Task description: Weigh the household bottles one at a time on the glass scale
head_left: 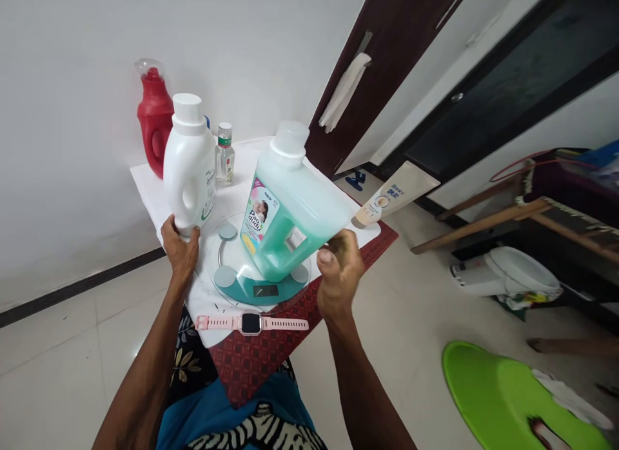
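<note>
My left hand (181, 247) is closed round the base of a white detergent bottle (186, 166) with a white cap, at the left of the scale. A green see-through detergent jug (300, 205) with a pale cap stands over the glass bathroom scale (256, 290). At the jug's lower right edge, my right hand (341, 269) has its fingers curled against it, partly hidden behind it. In front of the scale lies a pink-strapped smartwatch (250, 323). The scale's display is too small to read.
Behind the white bottle stand a red jug (153, 121) and a small clear bottle (225, 155). A cream tube (394, 192) stands at the table's right edge. On the floor at right are a green tub (488, 379) and a white bucket (512, 273), near a wooden frame (483, 234).
</note>
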Demonstrator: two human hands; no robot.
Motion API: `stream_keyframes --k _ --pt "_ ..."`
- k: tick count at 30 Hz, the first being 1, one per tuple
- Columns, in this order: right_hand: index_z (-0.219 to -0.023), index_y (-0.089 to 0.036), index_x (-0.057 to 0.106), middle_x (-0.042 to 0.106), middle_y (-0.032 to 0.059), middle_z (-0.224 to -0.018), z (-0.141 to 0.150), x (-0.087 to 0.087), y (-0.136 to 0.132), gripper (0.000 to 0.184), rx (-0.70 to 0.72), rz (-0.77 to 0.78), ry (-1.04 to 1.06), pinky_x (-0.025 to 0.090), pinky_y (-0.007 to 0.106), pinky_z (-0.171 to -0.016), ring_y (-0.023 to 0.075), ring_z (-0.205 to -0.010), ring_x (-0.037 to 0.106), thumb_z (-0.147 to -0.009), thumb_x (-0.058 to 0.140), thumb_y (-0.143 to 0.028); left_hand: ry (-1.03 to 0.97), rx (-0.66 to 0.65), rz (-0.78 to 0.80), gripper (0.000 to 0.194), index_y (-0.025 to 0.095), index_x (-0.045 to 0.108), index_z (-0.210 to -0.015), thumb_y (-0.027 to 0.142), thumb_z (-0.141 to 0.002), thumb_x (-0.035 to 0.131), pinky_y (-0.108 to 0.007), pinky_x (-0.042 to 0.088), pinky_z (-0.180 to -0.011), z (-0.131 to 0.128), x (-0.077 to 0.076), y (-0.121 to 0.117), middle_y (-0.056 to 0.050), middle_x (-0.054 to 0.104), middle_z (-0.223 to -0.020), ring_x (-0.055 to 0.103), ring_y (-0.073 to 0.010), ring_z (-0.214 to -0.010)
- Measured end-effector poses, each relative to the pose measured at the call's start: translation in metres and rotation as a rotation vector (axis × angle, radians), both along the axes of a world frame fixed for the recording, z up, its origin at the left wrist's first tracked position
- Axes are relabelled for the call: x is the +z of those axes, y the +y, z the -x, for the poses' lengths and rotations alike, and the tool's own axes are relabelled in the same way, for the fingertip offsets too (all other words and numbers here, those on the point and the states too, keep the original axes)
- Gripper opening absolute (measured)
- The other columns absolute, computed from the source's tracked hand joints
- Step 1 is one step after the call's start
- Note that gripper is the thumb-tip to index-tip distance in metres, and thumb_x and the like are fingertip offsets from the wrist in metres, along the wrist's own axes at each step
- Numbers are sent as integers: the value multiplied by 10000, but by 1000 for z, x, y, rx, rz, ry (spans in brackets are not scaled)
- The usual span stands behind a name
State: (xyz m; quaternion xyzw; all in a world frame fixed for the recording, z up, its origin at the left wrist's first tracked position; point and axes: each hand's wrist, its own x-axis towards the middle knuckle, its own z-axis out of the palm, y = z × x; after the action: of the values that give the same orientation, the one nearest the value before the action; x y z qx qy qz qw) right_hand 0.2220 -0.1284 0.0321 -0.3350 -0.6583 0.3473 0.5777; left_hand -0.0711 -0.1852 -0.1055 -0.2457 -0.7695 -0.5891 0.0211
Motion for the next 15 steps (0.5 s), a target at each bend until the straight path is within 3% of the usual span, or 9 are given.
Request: stream_keyframes --k 3,5,10,13,15 --pt "-1046 -272 651 705 44 -940 -26 -8 0 474 -173 -10 10 611 450 -828 258 -885 715 -899 702 -719 2 -1 9 708 132 571 -1416 333 -765 761 -513 450 -1213 0 0 0 -182 626 -1402 590 -346 -1343" --pt "-1052 -272 671 738 58 -976 -32 -10 0 450 -181 53 13 615 453 -833 267 -914 734 -906 714 -695 -2 1 12 727 126 568 -1423 351 -760 766 -516 460 -1203 0 1 0 -188 627 -1397 596 -349 -1326" --pt "-1084 -293 740 800 45 -1084 -10 5 7 414 119 234 37 625 434 -892 267 -997 752 -825 849 -598 -34 29 33 753 141 574 -1413 415 -744 785 -542 498 -1158 -2 6 -1 -195 630 -1360 616 -365 -1238" --pt "-804 -258 762 751 18 -809 8 18 12 321 360 362 53 581 358 -706 221 -761 689 -789 884 -554 -40 42 51 718 167 586 -1340 452 -721 810 -570 498 -1149 0 8 0 -178 633 -1308 618 -369 -1185" --pt "-597 -245 673 621 -11 -600 16 23 13 404 456 423 83 488 323 -577 175 -592 574 -769 905 -527 -45 65 79 705 189 575 -1279 462 -678 823 -601 490 -1152 1 10 1 -150 630 -1271 616 -366 -1157"
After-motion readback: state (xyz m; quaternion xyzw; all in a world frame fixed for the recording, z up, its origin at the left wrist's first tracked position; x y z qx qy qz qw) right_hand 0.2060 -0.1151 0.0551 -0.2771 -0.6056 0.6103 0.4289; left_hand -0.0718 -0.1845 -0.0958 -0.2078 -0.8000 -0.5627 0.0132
